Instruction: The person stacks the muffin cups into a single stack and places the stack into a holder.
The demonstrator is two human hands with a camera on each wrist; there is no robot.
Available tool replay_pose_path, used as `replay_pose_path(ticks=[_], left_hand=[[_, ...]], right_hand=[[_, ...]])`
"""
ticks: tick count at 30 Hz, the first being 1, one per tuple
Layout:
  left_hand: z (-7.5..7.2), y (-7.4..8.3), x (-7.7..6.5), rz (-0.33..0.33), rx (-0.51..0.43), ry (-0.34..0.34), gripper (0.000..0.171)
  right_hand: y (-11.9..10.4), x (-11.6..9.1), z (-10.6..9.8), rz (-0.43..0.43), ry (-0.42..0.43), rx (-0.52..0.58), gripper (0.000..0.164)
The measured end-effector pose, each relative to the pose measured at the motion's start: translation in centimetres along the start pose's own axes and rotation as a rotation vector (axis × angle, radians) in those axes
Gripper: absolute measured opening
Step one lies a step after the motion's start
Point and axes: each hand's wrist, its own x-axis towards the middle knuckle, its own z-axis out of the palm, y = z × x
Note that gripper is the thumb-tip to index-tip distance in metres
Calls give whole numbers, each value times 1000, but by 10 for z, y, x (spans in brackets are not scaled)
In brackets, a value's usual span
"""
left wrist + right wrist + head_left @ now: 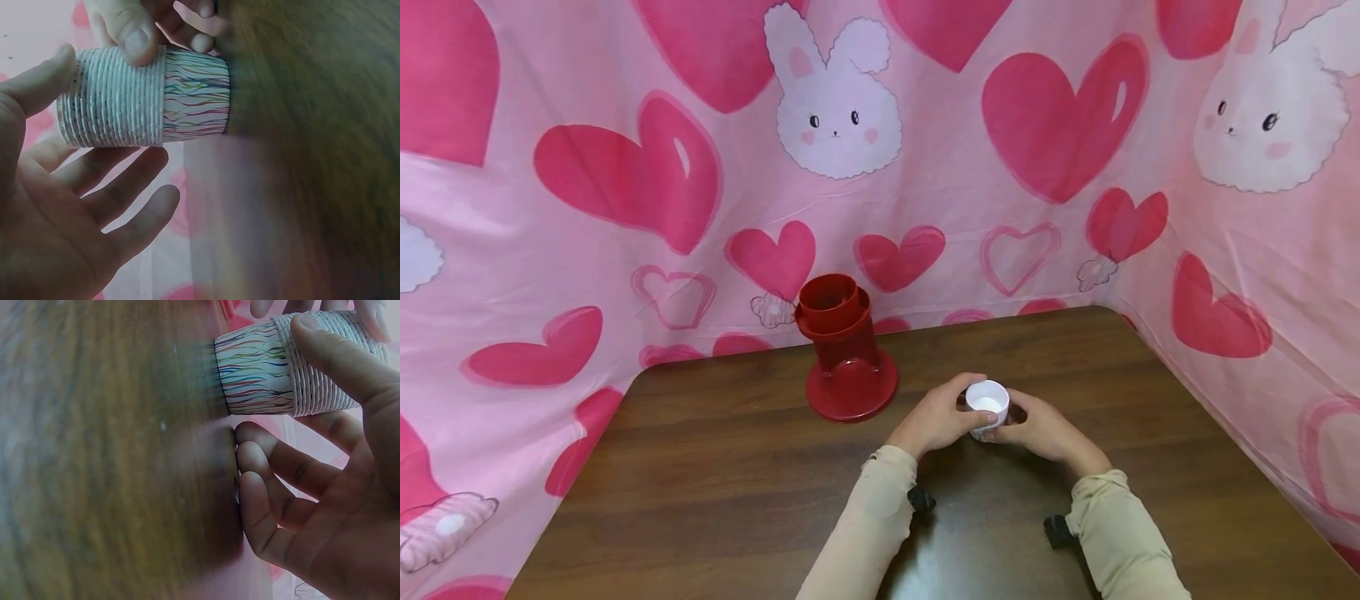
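Observation:
A stack of paper cups stands upright on the wooden table, its open white mouth facing up. In the left wrist view the nested rims of the paper cups form a ribbed band, with wavy multicoloured lines on the lowest cup. My left hand holds the stack from the left, thumb near the top rim and fingers round the far side. From the right, my right hand grips it lower down. Its thumb presses the rims, while its other fingers curl beside the base, close to the tabletop.
A red cylindrical stand with a wide round base and an open top stands at the back of the table, left of the cups. Pink heart-and-rabbit cloth hangs behind the table and along its sides.

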Motion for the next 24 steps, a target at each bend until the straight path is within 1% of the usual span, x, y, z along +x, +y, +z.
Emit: replay_pose_path(ticks=[6,8,13,16,21,24], left_hand=[[1,0,0,-6,-33,-9,62],[0,-1,0,14,-47,-12,63],[-5,-7,-1,93,-76,-16,64],[-6,-11,-3,112,-103,3,63],[-5,-18,-7,106,-144,39,60],[-5,-20,-9,97,-165,53,61]], right_hand=[[-2,-5,-3,-8,1,10,66],[-3,-5,-4,-11,-3,18,65],[-5,-4,-4,-26,0,13,64],[-6,-3,-1,-43,4,10,62],[-8,-2,4,-75,-13,36,56],[-10,-2,5,-84,0,48,54]])
